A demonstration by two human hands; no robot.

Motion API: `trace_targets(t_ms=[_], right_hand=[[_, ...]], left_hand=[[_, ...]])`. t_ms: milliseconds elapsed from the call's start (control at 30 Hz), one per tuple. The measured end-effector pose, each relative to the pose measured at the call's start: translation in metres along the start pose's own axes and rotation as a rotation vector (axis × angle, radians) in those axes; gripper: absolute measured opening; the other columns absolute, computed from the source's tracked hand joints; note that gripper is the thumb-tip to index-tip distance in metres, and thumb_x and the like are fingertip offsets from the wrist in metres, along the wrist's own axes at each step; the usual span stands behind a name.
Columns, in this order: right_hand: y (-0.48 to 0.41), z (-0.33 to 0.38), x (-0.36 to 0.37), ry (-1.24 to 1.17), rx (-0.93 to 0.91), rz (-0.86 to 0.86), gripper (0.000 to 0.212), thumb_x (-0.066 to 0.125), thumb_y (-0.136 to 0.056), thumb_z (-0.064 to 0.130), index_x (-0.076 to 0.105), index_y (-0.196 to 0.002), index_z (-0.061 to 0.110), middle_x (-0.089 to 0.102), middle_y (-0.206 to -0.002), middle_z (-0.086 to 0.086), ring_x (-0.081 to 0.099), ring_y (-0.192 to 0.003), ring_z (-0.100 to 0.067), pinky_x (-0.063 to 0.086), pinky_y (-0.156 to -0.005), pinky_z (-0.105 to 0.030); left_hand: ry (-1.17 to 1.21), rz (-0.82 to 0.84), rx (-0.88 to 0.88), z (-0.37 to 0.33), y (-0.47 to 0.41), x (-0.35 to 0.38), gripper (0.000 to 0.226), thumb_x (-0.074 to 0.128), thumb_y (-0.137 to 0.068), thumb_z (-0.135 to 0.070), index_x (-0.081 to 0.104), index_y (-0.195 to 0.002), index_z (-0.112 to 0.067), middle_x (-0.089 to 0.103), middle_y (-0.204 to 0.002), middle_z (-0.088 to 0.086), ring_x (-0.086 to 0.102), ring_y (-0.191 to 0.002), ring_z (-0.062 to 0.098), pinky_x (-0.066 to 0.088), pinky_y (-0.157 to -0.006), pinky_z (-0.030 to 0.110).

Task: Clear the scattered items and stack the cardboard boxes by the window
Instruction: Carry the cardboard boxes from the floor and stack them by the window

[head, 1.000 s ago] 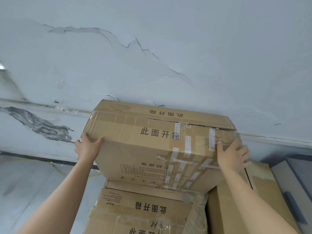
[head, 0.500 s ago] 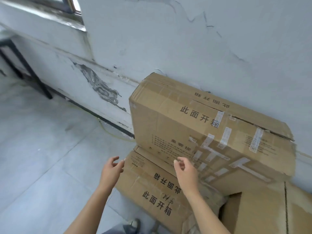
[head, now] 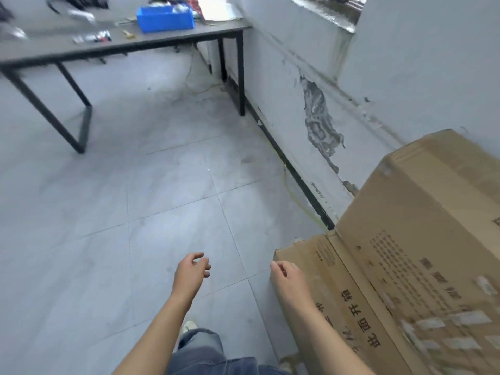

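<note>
- The upper cardboard box (head: 422,207) sits on top of the lower cardboard box (head: 335,288) at the right, with its far side against the wall (head: 405,63).
- The lower cardboard box stands on the floor (head: 135,212). Its near strip, printed with large characters, sticks out in front of the upper one.
- A window ledge (head: 324,14) shows at the top of the wall, up and to the left of the stack.
- The left hand (head: 190,269) hangs over the floor, well clear of the boxes. Its fingers are loosely bent, slightly apart, and hold nothing.
- The right hand (head: 288,277) is at the near left corner of the lower cardboard box, fingers loosely curled with nothing in them. Whether it touches the cardboard cannot be told.
- A dark table (head: 167,37) stands by the wall at the top left. A blue bin (head: 165,18) sits near its right edge, and small blurred items (head: 92,37) lie near its front edge.
- A grey patch of peeled paint (head: 319,123) marks the wall between the table and the boxes.
- A thin yellow cable (head: 285,180) runs along the foot of the wall.
- The person's jeans (head: 200,353) and one pale shoe (head: 189,326) show at the bottom.
</note>
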State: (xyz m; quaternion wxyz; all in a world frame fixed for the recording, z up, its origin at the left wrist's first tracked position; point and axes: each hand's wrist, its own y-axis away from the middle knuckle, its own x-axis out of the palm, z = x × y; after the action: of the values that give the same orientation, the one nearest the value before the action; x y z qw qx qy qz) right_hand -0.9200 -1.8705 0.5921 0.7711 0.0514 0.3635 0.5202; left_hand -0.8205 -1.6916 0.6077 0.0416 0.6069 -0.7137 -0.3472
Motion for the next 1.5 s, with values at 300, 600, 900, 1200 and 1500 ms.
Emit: trace_targets(t_ms=[300,600,900,1200,1500], right_hand=[[-0.053,0.107,0.110,0.119,-0.107,0.029,0.041,0.057,-0.090,0.026,0.052,-0.127,0.011,0.050,-0.127,-0.006,0.047,-0.120,-0.020,0.038,-0.093,-0.027],[-0.093,0.237,0.254,0.189,-0.306,0.229,0.042,0.053,-0.093,0.033,0.049,-0.130,0.014,0.043,-0.130,-0.002,0.046,-0.118,-0.015,0.037,-0.091,-0.024],[-0.157,0.296,0.344,0.403,-0.372,0.492,0.034,0.047,-0.095,0.032,0.059,-0.118,0.011,0.048,-0.127,-0.006,0.048,-0.115,-0.017,0.035,-0.087,-0.024],[-0.262,0.453,0.424,0.458,-0.596,0.633,0.032,0.052,-0.093,0.028,0.058,-0.119,0.011,0.049,-0.124,-0.005,0.051,-0.114,-0.019,0.034,-0.082,-0.023],[-0.280,0.478,0.504,0.668,-0.645,0.936,0.032,0.053,-0.092,0.027,0.058,-0.120,0.012,0.048,-0.126,-0.006,0.050,-0.117,-0.020,0.039,-0.091,-0.026]], left_hand=[[-0.060,-0.074,0.155,-0.013,-0.080,-0.121,0.035,0.046,-0.093,-0.014,0.049,-0.128,-0.009,0.059,-0.081,-0.002,0.060,-0.090,0.024,0.040,-0.063,0.019],[0.213,-0.491,-0.012,0.019,-0.139,-0.300,0.038,0.049,-0.089,-0.010,0.049,-0.127,-0.008,0.061,-0.093,0.009,0.061,-0.091,0.025,0.039,-0.070,0.028],[0.345,-0.622,-0.246,0.057,-0.183,-0.355,0.033,0.045,-0.092,-0.013,0.051,-0.124,-0.008,0.061,-0.091,0.006,0.058,-0.087,0.025,0.040,-0.061,0.022],[0.489,-0.895,-0.298,0.006,-0.269,-0.421,0.035,0.046,-0.092,-0.014,0.049,-0.127,-0.011,0.059,-0.085,0.002,0.059,-0.091,0.025,0.040,-0.062,0.024],[0.673,-0.969,-0.537,0.020,-0.296,-0.418,0.033,0.046,-0.093,-0.013,0.050,-0.125,-0.008,0.062,-0.099,0.010,0.059,-0.096,0.027,0.038,-0.079,0.028]])
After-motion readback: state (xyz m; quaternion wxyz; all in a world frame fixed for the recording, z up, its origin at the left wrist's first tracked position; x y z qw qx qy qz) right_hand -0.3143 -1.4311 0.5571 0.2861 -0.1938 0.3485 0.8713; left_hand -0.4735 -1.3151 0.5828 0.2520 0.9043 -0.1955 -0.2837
